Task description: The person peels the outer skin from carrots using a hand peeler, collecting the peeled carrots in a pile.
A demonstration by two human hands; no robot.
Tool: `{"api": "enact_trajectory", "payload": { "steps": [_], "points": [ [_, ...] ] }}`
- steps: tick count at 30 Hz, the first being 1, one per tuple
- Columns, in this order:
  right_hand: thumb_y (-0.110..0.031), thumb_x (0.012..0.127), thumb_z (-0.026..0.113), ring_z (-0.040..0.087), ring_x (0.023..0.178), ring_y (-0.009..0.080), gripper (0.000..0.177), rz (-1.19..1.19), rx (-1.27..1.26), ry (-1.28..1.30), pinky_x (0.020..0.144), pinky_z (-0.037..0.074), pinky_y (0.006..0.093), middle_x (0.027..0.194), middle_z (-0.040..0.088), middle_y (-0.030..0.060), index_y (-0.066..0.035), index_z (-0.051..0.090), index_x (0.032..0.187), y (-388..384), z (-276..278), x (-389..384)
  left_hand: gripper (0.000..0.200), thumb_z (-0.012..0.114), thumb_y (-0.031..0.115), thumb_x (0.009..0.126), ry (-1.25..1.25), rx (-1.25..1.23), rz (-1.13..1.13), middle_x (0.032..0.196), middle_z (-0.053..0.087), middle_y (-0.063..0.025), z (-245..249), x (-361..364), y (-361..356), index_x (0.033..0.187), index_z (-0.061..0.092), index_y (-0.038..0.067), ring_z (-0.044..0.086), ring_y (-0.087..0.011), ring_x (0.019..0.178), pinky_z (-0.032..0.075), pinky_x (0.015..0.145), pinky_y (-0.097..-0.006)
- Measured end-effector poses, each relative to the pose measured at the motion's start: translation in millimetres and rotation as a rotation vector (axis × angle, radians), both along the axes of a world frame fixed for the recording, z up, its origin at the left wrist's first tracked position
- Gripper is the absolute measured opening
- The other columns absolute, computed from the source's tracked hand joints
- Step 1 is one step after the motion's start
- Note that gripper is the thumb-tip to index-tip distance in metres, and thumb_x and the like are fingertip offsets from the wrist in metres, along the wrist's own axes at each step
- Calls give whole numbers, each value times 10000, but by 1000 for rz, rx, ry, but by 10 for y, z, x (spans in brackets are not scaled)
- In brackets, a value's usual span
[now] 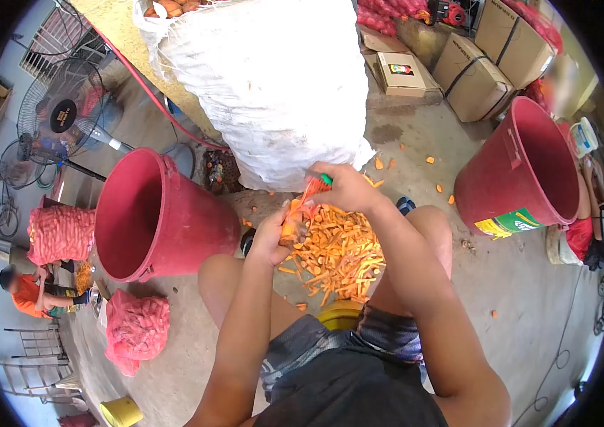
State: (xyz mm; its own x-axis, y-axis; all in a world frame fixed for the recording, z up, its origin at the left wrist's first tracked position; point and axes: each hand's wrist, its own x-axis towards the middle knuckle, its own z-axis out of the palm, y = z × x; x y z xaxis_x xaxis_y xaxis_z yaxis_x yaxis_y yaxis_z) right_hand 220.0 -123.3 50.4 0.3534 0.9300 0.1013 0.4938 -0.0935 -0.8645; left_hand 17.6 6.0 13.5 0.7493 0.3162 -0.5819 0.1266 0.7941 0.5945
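Between my knees, my left hand (271, 235) is closed around a piece of orange-fleshed root (291, 223), which looks like a sweet potato. Just above it, my right hand (345, 188) is closed on a small tool (326, 179) with a green end. An orange-red part below the green end points toward the root; blur and my fingers hide the tool's exact kind. On the floor under both hands lies a heap of orange strips and sticks (341, 252). A large white woven sack (281, 85) stands directly in front, with brownish-orange roots (172, 8) at its top.
A big red bin (128, 220) stands at left and another (515, 171) at right. Pink mesh bags (138, 327) of roots lie at left, near a fan (64, 114) and a seated person (28, 292). Cardboard boxes (473, 75) sit at back right. Below me is something yellow (340, 315).
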Motion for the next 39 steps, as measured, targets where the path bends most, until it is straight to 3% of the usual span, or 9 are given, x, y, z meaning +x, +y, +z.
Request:
{"api": "enact_trajectory", "payload": {
  "steps": [7, 10, 17, 23, 25, 28, 31, 32, 39],
  "points": [
    [-284, 768, 922, 705, 898, 257, 504, -209, -89, 105, 833, 548, 396, 954, 739, 147, -88, 684, 1167, -1, -32, 273, 396, 510, 419, 1107, -59, 85, -34, 975, 667, -48, 76, -57, -41, 1354, 612, 128, 657, -192, 815, 557, 694, -361],
    [-281, 766, 920, 704, 912, 267, 519, -138, -124, 156, 846, 554, 400, 966, 734, 152, -82, 669, 1174, 13, -16, 124, 427, 510, 416, 1107, -151, -101, 67, 1035, 689, -34, 39, -67, 30, 1415, 598, 133, 672, -206, 885, 557, 737, -336],
    [-278, 753, 920, 710, 994, 360, 559, 70, 68, -30, 881, 546, 432, 1032, 741, 167, -99, 683, 1226, -30, -19, -101, 395, 475, 408, 1124, -99, -80, 63, 1136, 706, -62, 63, 64, -103, 1364, 616, 128, 690, -190, 974, 579, 814, -352],
    [-243, 766, 917, 709, 898, 302, 532, 42, 30, -15, 833, 555, 410, 946, 730, 147, -87, 676, 1214, -26, -59, 95, 413, 473, 408, 1126, -56, 1, 65, 1076, 703, -77, -16, 67, -81, 1328, 623, 81, 677, -180, 915, 578, 779, -352],
    [-227, 780, 905, 698, 851, 262, 505, -179, -68, 193, 806, 558, 397, 896, 714, 121, -75, 671, 1202, -31, 19, 220, 420, 483, 433, 1117, 0, 56, -141, 1021, 693, -63, -48, -36, 3, 1324, 627, 97, 650, -177, 847, 568, 756, -360],
    [-217, 784, 895, 703, 865, 245, 500, -229, -53, 28, 810, 562, 394, 903, 722, 109, -73, 670, 1206, 11, -41, 342, 437, 488, 466, 1108, -93, -27, -198, 988, 677, -52, -32, -111, 10, 1340, 628, 123, 626, -175, 806, 554, 742, -361],
    [-202, 800, 905, 669, 852, 197, 457, -178, -216, 276, 812, 550, 364, 934, 740, 106, -84, 666, 1172, -15, 197, 136, 452, 476, 467, 1111, -61, -68, 26, 1013, 683, -41, -48, -47, 7, 1409, 610, 154, 628, -170, 818, 548, 757, -359],
    [-221, 795, 910, 677, 891, 229, 480, -142, -30, 57, 844, 545, 380, 955, 732, 113, -96, 662, 1187, 11, -13, 89, 452, 476, 467, 1111, -61, -71, 31, 1013, 683, -41, -54, -34, -2, 1409, 610, 154, 628, -170, 818, 548, 757, -359],
    [-254, 763, 913, 731, 949, 341, 515, 73, -8, -10, 855, 563, 426, 1019, 758, 168, -85, 686, 1192, -27, 105, -110, 477, 494, 457, 1107, -67, -48, 64, 1016, 695, -35, -14, 90, -66, 1459, 578, 146, 635, -162, 837, 544, 736, -348]
  ]
}}
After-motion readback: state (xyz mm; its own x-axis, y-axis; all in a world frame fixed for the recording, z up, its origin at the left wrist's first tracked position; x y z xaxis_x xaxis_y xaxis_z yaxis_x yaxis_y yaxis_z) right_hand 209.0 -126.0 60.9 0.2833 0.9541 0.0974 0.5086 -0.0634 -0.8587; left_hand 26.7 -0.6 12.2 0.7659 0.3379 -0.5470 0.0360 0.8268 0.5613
